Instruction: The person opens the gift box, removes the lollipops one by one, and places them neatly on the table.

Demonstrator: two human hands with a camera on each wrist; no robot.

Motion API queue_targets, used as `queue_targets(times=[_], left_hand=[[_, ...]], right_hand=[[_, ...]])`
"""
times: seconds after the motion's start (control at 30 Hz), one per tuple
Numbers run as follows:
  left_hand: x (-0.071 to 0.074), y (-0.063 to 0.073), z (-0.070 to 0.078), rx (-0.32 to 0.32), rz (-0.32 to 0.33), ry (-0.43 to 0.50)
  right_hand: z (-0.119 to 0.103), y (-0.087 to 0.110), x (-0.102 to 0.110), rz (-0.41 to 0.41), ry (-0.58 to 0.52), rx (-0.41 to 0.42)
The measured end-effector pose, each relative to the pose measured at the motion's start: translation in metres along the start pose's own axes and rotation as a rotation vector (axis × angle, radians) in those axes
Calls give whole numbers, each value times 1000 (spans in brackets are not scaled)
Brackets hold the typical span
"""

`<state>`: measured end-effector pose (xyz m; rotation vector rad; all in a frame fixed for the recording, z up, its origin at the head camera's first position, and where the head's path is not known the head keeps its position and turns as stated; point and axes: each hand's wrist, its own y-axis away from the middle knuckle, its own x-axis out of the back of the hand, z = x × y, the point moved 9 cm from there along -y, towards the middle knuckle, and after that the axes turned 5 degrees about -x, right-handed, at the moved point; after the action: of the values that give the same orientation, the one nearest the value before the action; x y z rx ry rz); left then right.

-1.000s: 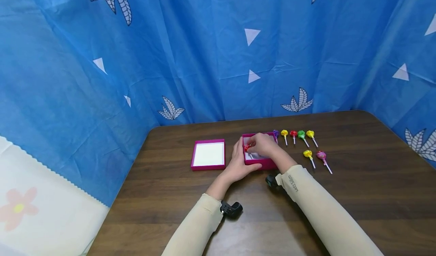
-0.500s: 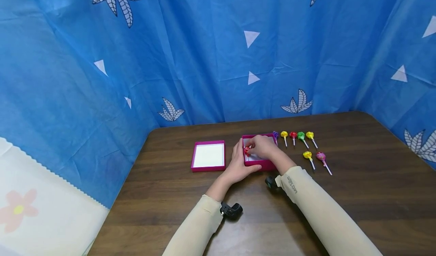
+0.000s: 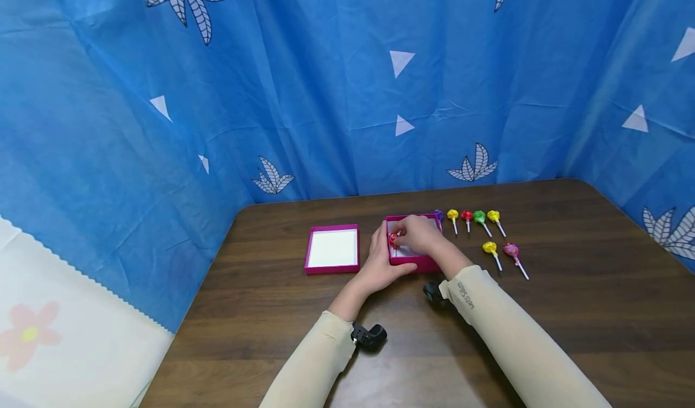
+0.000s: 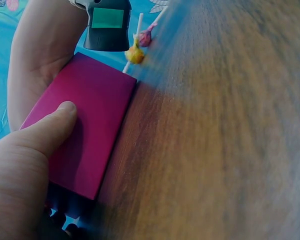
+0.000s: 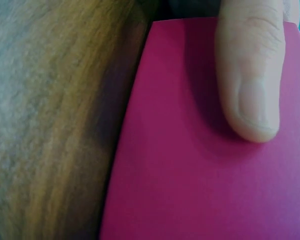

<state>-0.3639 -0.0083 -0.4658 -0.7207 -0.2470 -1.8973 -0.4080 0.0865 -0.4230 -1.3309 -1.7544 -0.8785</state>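
Observation:
A magenta square box (image 3: pixel 429 264) with a pale inside stands uncovered on the table. My left hand (image 3: pixel 378 268) grips its left near corner, fingers along the left wall and thumb across the front wall. The left wrist view shows this thumb (image 4: pixel 60 127) flat on the magenta side; the right wrist view shows the thumb (image 5: pixel 250 95) from the other side. My right hand (image 3: pixel 419 234) reaches down inside the box and pinches a red lollipop (image 3: pixel 394 238) by the left wall. Part of its stick is hidden by the fingers.
Left of the box lies its magenta-rimmed lid (image 3: pixel 333 248), white inside up. To the right, several lollipops form a back row, with a green lollipop (image 3: pixel 480 216) among them. Nearer lie a yellow lollipop (image 3: pixel 490 247) and a pink lollipop (image 3: pixel 511 250). A blue curtain (image 3: pixel 347 94) hangs behind.
The red lollipop has come slightly down and towards me inside the box, its stick now less visible. My left hand stays on the box; the last half second shows hardly any motion.

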Motion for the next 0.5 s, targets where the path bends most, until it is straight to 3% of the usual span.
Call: queue_targets(times=[0.27, 0.5], left_hand=[[0, 1, 1, 5, -2, 5], [0, -1, -1, 6, -1, 23]], right_hand=[[-4, 5, 6, 12, -15, -8], [-10, 12, 22, 72, -12, 28]])
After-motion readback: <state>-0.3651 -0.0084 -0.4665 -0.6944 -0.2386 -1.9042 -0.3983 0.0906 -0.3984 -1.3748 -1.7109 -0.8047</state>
